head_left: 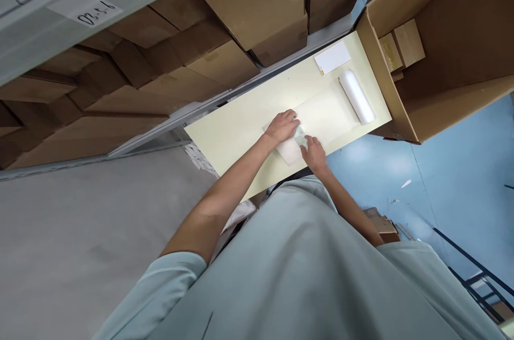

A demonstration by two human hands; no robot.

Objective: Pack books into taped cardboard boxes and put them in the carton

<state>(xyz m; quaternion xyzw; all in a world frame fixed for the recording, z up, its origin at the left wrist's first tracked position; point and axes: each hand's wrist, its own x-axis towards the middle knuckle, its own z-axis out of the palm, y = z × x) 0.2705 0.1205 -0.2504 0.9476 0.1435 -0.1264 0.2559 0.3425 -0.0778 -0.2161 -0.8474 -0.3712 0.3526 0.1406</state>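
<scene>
Currently: thin white plastic pouch, flattening stage; left hand splayed atop, right hand grip unclear; steadying needed.

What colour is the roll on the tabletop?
The roll is white; head view shows it.

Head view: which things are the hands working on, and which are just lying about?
In hand: thin white packet, under the left hand and touched by the right hand, on the pale table.
Lying about: white roll, white card, open carton, stacked cartons.
</scene>
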